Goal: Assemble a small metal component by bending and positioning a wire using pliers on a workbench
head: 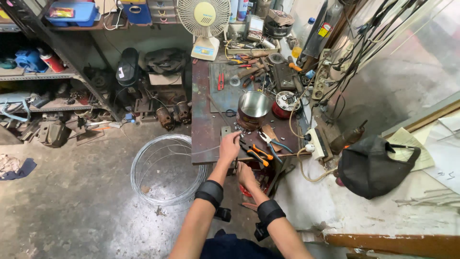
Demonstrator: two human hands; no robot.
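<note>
My left hand [229, 146] rests on the near edge of the dark workbench [203, 129], its fingers pinched on a thin steel wire that runs left off the bench toward a coil of wire [165, 168] on the floor. My right hand [246, 174] is lower, below the bench's front edge, fingers curled; what it holds is hidden. Just right of my left hand lie orange-handled pliers [256, 153] and blue-handled cutters [271, 144]. An open metal can [252, 109] stands behind them. Both forearms wear black bands.
A small desk fan [204, 24] stands at the bench's far end among scattered tools. Metal shelves [48, 76] with parts fill the left. A black cap [371, 165] lies on the right ledge, by a power strip [317, 143] and hanging cables.
</note>
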